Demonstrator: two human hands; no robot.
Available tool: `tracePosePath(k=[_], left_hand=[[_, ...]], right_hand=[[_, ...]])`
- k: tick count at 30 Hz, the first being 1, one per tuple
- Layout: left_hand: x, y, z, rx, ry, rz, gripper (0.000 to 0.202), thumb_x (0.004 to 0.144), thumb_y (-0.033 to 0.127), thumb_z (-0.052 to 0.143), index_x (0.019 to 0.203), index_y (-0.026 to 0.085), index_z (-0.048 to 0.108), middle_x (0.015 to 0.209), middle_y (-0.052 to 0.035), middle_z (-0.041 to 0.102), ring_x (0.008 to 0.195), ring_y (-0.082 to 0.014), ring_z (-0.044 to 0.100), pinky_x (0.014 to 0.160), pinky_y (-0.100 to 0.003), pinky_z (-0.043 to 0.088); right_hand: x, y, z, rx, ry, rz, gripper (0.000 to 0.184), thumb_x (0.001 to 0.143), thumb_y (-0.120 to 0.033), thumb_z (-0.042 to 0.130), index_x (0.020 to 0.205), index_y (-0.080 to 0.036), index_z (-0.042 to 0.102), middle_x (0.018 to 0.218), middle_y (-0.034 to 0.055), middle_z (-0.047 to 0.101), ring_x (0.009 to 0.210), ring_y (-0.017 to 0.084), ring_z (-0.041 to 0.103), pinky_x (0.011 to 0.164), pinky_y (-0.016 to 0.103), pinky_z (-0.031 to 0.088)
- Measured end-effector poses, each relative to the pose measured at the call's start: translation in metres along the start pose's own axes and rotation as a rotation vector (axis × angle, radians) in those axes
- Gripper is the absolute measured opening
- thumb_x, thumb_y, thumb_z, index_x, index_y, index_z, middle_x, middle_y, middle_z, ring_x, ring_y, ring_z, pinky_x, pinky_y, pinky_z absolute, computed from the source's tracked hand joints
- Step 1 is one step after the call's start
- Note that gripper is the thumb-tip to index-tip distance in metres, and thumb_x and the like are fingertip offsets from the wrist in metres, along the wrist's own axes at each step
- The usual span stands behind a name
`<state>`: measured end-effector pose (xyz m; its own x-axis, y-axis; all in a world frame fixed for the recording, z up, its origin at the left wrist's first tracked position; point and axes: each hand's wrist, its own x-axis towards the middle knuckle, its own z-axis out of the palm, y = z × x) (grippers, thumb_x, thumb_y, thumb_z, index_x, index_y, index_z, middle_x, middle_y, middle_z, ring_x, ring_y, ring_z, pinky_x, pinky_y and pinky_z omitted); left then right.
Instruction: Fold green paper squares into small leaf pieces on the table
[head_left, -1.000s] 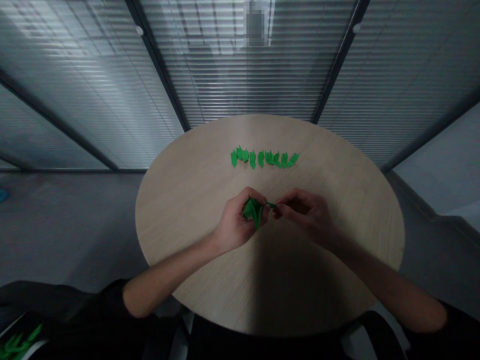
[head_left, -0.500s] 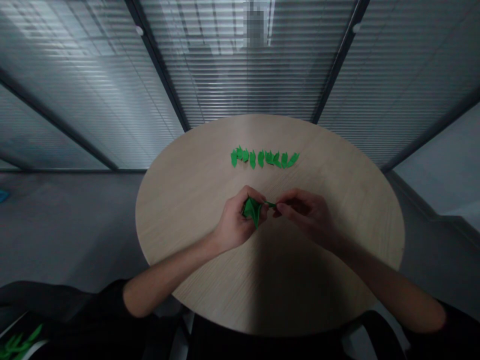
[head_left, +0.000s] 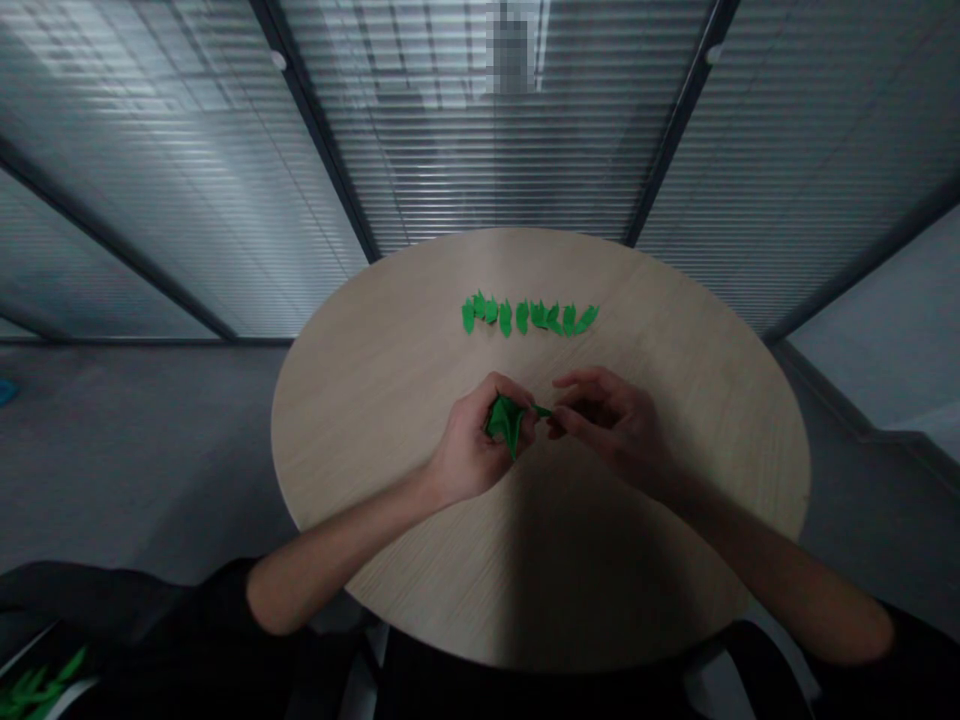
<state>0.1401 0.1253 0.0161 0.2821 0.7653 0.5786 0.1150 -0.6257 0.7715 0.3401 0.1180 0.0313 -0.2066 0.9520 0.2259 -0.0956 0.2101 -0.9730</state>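
Note:
My left hand (head_left: pixel 480 440) is closed around a green folded-paper piece (head_left: pixel 504 415), whose pointed flaps stick out over the palm side. A narrow green tip (head_left: pixel 541 411) extends to the right from between my left fingertips. My right hand (head_left: pixel 611 425) pinches the end of that tip between its thumb and a finger; its index finger is lifted off. Whether the tip belongs to the same piece is hidden by the left fingers. Both hands are just above the table. Beyond them lies a row of several small green pointed pieces (head_left: pixel 523 318).
The round wooden table (head_left: pixel 360 380) has its near edge by my body. At the lower left, more green pieces (head_left: pixel 45 685) lie in a white-edged container (head_left: pixel 71 698). Glass partitions with blinds (head_left: pixel 495 180) stand behind the table. A blue item (head_left: pixel 6 391) is on the floor at left.
My right index finger has lifted and straightened away from the narrow green tip. My left hand and the row of green pieces have stayed in place.

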Motion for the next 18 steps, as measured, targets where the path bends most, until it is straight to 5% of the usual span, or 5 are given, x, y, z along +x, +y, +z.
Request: tracePosePath(k=[3, 10, 18], left_hand=[[0.0005, 0.0006, -0.0001, 0.011, -0.007, 0.004, 0.014, 0.089, 0.012, 0.066, 0.094, 0.02, 0.056, 0.084, -0.0016, 0.066, 0.067, -0.0108, 0.06, 0.059, -0.023, 0.048], [0.0004, 0.001, -0.0003, 0.02, -0.019, -0.008, 0.012, 0.09, 0.014, 0.066, 0.093, 0.02, 0.056, 0.082, -0.0022, 0.067, 0.064, -0.0111, 0.059, 0.056, -0.023, 0.047], [-0.0022, -0.0029, -0.0014, 0.027, -0.055, -0.009, 0.016, 0.088, 0.012, 0.067, 0.096, 0.021, 0.057, 0.085, -0.0021, 0.067, 0.068, -0.0118, 0.061, 0.059, -0.023, 0.048]], right_hand=[[0.0001, -0.0011, -0.0001, 0.01, -0.013, -0.002, 0.035, 0.083, -0.031, 0.084, 0.11, -0.021, 0.064, 0.077, -0.0025, 0.075, 0.064, 0.013, 0.075, 0.062, 0.022, 0.062], [-0.0027, 0.0031, -0.0034, -0.063, -0.094, 0.05, 0.021, 0.09, -0.037, 0.076, 0.098, -0.018, 0.069, 0.083, 0.0032, 0.076, 0.07, 0.014, 0.074, 0.065, 0.025, 0.06], [-0.0019, 0.0033, -0.003, -0.15, -0.131, 0.027, 0.029, 0.094, -0.044, 0.07, 0.083, -0.017, 0.071, 0.07, 0.002, 0.071, 0.061, 0.013, 0.068, 0.059, 0.025, 0.054]])
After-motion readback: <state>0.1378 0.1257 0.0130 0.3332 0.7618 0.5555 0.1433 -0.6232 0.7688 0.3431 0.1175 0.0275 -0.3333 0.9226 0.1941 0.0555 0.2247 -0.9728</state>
